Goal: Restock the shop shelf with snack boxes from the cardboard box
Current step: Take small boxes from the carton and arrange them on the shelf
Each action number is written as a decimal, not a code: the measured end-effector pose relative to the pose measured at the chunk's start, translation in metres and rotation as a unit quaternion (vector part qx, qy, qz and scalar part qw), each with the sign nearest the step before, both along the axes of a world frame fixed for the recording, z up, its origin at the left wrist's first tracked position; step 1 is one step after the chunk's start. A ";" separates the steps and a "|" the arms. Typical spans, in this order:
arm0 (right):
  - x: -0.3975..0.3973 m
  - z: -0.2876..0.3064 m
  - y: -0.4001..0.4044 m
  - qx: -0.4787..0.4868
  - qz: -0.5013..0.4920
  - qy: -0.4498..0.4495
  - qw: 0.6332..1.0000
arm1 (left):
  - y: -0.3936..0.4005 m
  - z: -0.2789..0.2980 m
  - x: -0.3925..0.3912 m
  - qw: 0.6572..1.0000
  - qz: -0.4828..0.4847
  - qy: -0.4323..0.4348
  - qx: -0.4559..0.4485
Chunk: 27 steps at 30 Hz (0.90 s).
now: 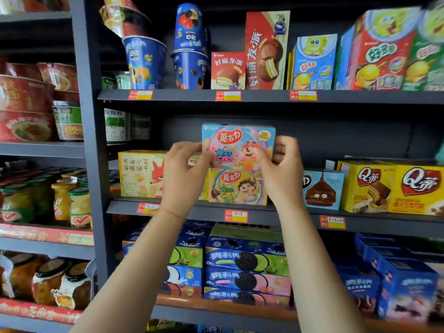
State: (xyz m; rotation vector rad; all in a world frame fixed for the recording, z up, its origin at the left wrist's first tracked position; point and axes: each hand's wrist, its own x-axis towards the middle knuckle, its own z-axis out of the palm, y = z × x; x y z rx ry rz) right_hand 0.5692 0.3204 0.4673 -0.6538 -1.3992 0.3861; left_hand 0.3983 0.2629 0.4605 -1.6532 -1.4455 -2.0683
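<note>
A light blue and pink snack box (237,145) with a cartoon fox sits on top of a green and yellow snack box (237,187) on the middle shelf (276,218). My left hand (185,174) grips the blue box's left edge. My right hand (282,171) pinches its right edge with thumb on the front. The cardboard box is not in view.
A yellow cracker box (141,174) stands left of the stack; a blue chocolate box (323,189) and yellow cake boxes (391,187) stand to the right. Dark open space lies above the stack. Cookie boxes (247,263) fill the shelf below; cups and boxes fill the shelf above.
</note>
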 end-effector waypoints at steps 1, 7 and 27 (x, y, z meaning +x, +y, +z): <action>0.001 0.002 0.006 0.002 -0.018 -0.008 1.000 | 0.005 0.002 0.002 1.000 0.005 0.018 -0.010; 0.007 0.011 0.029 -0.015 -0.089 -0.078 0.993 | 0.026 0.007 0.011 0.992 0.016 0.124 -0.009; 0.005 0.025 0.043 -0.104 -0.155 -0.243 0.952 | 0.059 0.017 -0.012 0.896 0.226 0.352 -0.152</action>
